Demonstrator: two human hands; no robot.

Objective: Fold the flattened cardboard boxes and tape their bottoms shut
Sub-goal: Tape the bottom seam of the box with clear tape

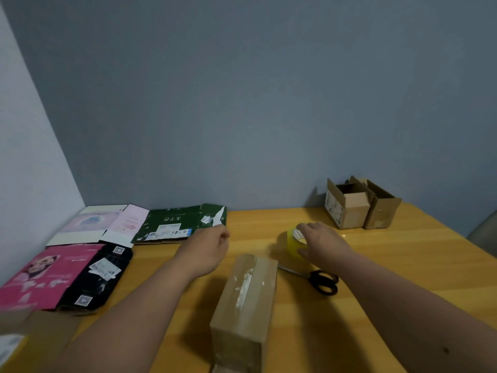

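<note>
The counter [403,265] is honey-yellow wood with a faint grain. A plain brown box [246,308] carries torn white paper scraps along its glossy tape seam. The tape roll [294,244] is translucent yellow. The scissors [322,282] have black handles. Flattened cartons show dark green [177,224], pale pink [99,224], and hot pink beside black [64,275], with white labels.

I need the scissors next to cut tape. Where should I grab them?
Take the scissors by the black handle loops, coming from the right: they lie flat with handles pointing right and blades toward the brown box.
</note>
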